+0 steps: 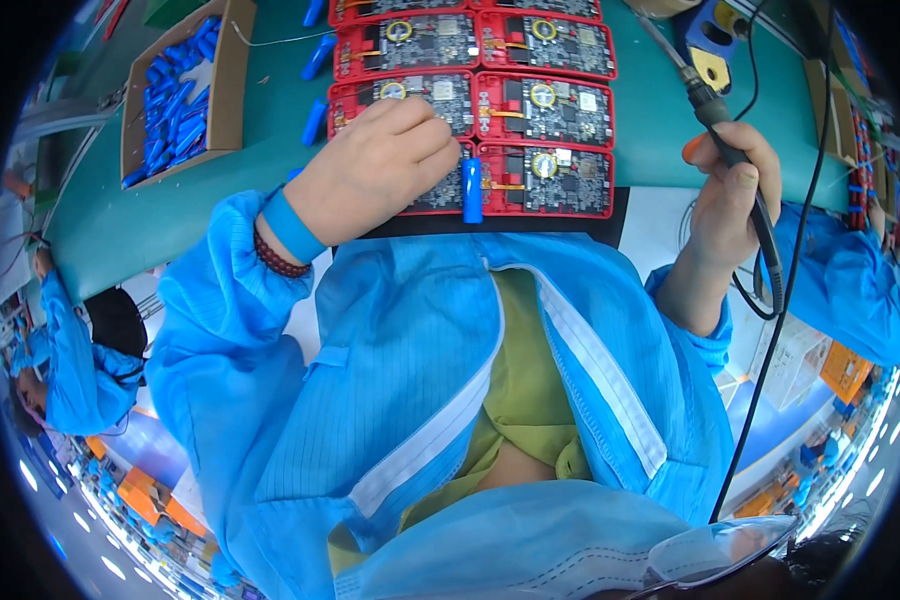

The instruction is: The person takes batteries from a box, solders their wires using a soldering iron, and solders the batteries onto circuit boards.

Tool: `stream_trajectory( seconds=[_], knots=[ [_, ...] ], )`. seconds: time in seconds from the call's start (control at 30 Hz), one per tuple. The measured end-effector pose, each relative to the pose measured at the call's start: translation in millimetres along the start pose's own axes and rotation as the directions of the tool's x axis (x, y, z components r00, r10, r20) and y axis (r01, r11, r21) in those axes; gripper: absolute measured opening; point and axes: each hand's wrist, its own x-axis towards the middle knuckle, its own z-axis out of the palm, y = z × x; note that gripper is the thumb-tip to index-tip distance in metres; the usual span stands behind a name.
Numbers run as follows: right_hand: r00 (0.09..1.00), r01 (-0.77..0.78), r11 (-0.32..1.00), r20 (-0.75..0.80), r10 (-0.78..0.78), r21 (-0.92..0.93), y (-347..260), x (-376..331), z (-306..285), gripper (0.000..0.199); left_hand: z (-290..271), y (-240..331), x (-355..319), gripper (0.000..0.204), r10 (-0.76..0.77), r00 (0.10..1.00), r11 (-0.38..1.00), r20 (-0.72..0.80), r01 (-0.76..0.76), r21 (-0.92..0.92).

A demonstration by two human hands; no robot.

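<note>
My right hand [735, 190] grips a soldering iron [708, 104] by its dark handle, its metal tip pointing up and left, away from the boards. My left hand [382, 165] is closed with curled fingers above the near left circuit board [440, 200]; anything in its fingertips is hidden beneath the hand. Just right of those fingers a blue cylindrical cell [472, 190] lies upright in the picture across the edges of two red cases. Each red case [612, 180] holds a circuit board, several with a round coin cell [545, 164] on top.
A cardboard box [232, 85] full of blue cells [175, 125] sits at the left on the green table mat [270, 75]. Loose blue cells [315, 120] lie along the cases. At the far right stands a blue iron holder [700, 35] with a yellow sponge [712, 72]. Other people work on both sides.
</note>
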Motion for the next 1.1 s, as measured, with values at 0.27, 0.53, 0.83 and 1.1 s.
stream_trajectory(
  seconds=[0.27, 0.53, 0.83, 1.1],
  knots=[
    [0.999, 0.048, 0.998, 0.022, -0.048, -0.032, -4, -2, -2, 0.032, -1, -6, 4, 0.024, 0.049, 0.999, 0.999, -0.018, -0.049, 0.015],
    [0.999, 0.036, 0.999, -0.029, -0.036, 0.0, 0, 0, -9, 0.032, -18, 1, 36, 0.013, -0.287, 0.893, 0.926, -0.347, 0.165, -0.34],
    [0.997, 0.054, 0.998, -0.059, -0.052, 0.031, -4, -7, -18, 0.031, 27, 10, 100, 0.012, -0.147, 0.975, 0.96, -0.17, 0.099, -0.262],
    [0.996, 0.066, 0.996, -0.063, -0.063, 0.056, 6, -11, -26, 0.03, 22, 4, 110, 0.033, 0.004, 0.998, 0.998, -0.067, -0.008, -0.064]
  ],
)
